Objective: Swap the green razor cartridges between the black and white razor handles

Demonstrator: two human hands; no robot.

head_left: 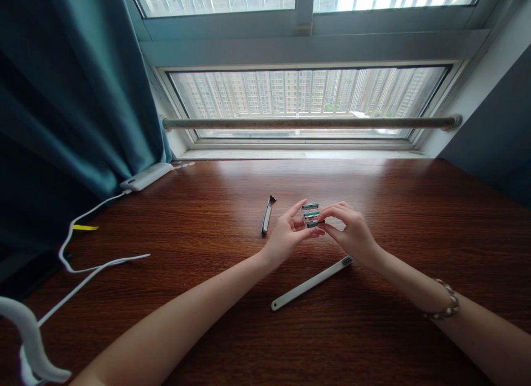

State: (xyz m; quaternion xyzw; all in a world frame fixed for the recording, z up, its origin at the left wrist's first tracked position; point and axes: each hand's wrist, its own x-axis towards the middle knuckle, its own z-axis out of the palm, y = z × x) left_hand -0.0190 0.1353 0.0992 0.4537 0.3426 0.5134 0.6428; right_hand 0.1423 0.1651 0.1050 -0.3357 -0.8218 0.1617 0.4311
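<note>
My left hand [290,228] is closed around a small clear case of razor cartridges [311,215], held above the wooden table. Three dark cartridges with green strips show in it, one above another. The thumb and fingers of my right hand [348,225] pinch the right end of the lowest cartridge [312,224], which looks slightly tilted; whether it is free of the case I cannot tell. Left of my hands lies a grey and black razor handle [266,217]. Below them, a long white toothbrush [311,283] rests slantwise, its dark bristles near my right wrist.
On the brown wooden table [199,209], a white power strip or adapter [147,177] sits by the blue curtain [83,87]. Its white cable [64,248] runs along the left, near a yellow strip [85,228]. A curved white object [29,336] stands at the lower left corner.
</note>
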